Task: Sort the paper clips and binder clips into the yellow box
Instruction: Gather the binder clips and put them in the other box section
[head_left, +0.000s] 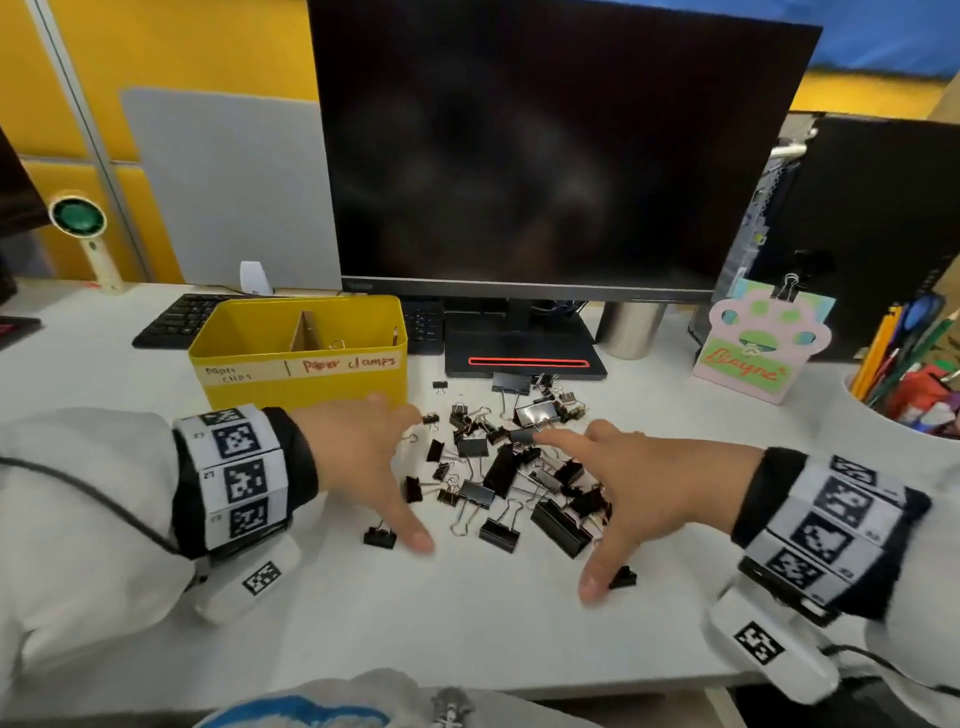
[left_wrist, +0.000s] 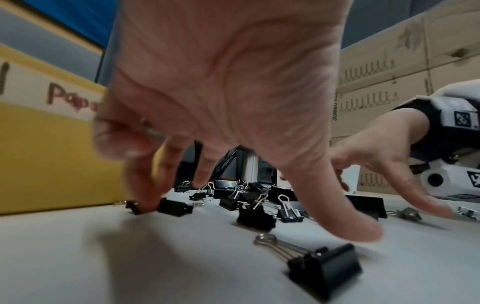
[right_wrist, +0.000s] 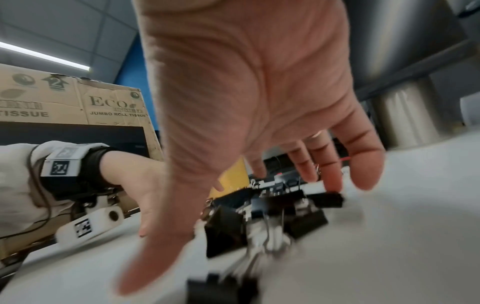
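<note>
The yellow box stands at the back left, split by a cardboard divider and labelled "paper clips" and "paper clamps"; a paper clip lies inside. A pile of black binder clips is spread on the white desk in front of the monitor. My left hand hovers spread at the pile's left edge, and its fingertips touch small clips by the box. My right hand is spread over the pile's right side, its fingertips touching clips. Neither hand holds anything.
A dark monitor and its stand rise behind the pile. A keyboard lies behind the box. At the right are a steel cup, a paw-shaped card and a pen pot. Single clips lie beside my thumbs.
</note>
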